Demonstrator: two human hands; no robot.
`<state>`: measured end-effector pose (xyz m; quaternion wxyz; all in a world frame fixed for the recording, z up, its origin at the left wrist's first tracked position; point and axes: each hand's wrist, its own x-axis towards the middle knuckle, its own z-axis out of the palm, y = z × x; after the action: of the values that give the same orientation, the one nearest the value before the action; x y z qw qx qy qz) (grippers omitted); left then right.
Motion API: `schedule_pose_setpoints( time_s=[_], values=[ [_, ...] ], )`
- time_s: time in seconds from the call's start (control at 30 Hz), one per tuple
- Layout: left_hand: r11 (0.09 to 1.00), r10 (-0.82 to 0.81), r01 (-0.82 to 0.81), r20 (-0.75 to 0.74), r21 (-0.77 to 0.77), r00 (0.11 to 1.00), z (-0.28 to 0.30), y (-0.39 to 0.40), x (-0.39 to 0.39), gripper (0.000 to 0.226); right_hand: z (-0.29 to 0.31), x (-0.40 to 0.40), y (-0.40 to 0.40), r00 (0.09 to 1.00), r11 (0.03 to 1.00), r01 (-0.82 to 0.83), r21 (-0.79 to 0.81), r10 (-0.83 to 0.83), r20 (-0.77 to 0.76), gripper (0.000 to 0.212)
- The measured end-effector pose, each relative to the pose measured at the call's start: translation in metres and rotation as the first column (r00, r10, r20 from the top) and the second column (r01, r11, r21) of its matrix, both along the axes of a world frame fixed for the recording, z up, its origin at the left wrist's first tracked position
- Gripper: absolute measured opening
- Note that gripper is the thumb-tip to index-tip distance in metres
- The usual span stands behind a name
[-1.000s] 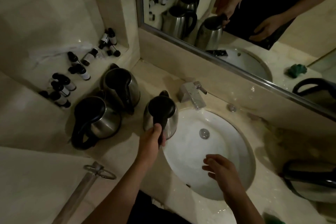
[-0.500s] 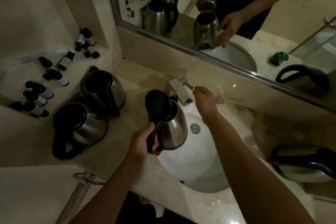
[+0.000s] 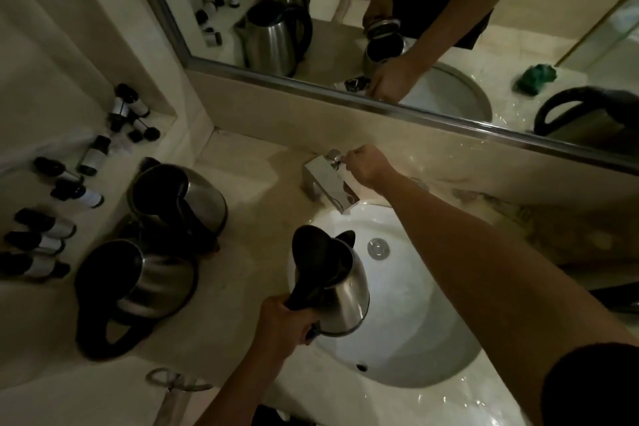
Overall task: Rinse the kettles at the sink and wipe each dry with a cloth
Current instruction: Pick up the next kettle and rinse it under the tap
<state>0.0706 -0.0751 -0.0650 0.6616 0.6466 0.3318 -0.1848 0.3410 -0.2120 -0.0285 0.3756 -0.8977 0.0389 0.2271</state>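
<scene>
My left hand (image 3: pixel 281 322) grips the black handle of a steel kettle (image 3: pixel 342 290), which hangs over the left side of the white sink (image 3: pixel 415 339) with its lid raised. My right hand (image 3: pixel 368 166) reaches to the back of the basin and pinches the small lever on top of the chrome faucet (image 3: pixel 328 183). No water stream is visible. Two more steel kettles stand on the counter to the left, one further back (image 3: pixel 193 204) and one nearer (image 3: pixel 148 280). A green cloth (image 3: pixel 536 78) shows only in the mirror.
Several small dark bottles (image 3: pixel 69 197) lie on the ledge at the far left. A large mirror (image 3: pixel 380 10) runs above the counter. Another kettle's black handle (image 3: pixel 619 297) shows at the right edge. A metal ring fitting (image 3: pixel 173 380) sits at the counter's front.
My right hand moved from over the basin up to the faucet and now holds its lever. My left hand carried the kettle from the counter out over the sink, and its lid came open.
</scene>
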Motion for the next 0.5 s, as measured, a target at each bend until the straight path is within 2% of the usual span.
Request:
schedule_pose_setpoints(
  time_s=[0.07, 0.13, 0.2, 0.27, 0.33, 0.4, 0.43, 0.5],
  values=[
    [1.000, -0.023, 0.023, 0.015, 0.015, 1.000, -0.003, 0.003, 0.010, 0.029, -0.008, 0.000, -0.003, 0.999, 0.999, 0.040, 0.010, -0.040, 0.027, 0.029],
    [0.997, -0.056, 0.055, 0.022, 0.052, 0.998, -0.008, 0.008, 0.023, 0.030, -0.011, -0.021, -0.006, 0.984, 0.978, 0.171, 0.122, -0.175, 0.022, 0.032],
    [0.989, -0.109, 0.105, 0.034, 0.103, 0.993, -0.012, 0.011, 0.038, 0.029, -0.020, -0.056, -0.012, 0.924, 0.896, 0.375, 0.237, -0.382, -0.020, 0.041],
    [0.975, -0.161, 0.154, 0.028, 0.157, 0.987, -0.016, 0.013, 0.053, 0.023, -0.034, -0.097, -0.022, 0.867, 0.836, 0.497, 0.231, -0.491, -0.089, 0.052],
    [0.962, -0.210, 0.202, 0.024, 0.184, 0.977, -0.024, 0.016, 0.066, 0.019, -0.051, -0.128, -0.029, 0.854, 0.831, 0.514, 0.212, -0.470, -0.226, 0.070],
    [0.949, -0.264, 0.257, 0.016, 0.183, 0.964, -0.038, 0.020, 0.078, 0.015, -0.067, -0.145, -0.028, 0.867, 0.859, 0.454, 0.236, -0.366, -0.338, 0.093],
    [0.939, -0.294, 0.290, -0.007, 0.185, 0.956, -0.047, 0.022, 0.083, 0.010, -0.077, -0.148, -0.027, 0.892, 0.887, 0.393, 0.241, -0.304, -0.334, 0.096],
    [0.882, -0.394, 0.397, -0.064, 0.255, 0.917, -0.062, 0.027, 0.095, 0.012, -0.100, -0.148, -0.029, 0.941, 0.930, 0.277, 0.241, -0.212, -0.265, 0.087]
  ],
)
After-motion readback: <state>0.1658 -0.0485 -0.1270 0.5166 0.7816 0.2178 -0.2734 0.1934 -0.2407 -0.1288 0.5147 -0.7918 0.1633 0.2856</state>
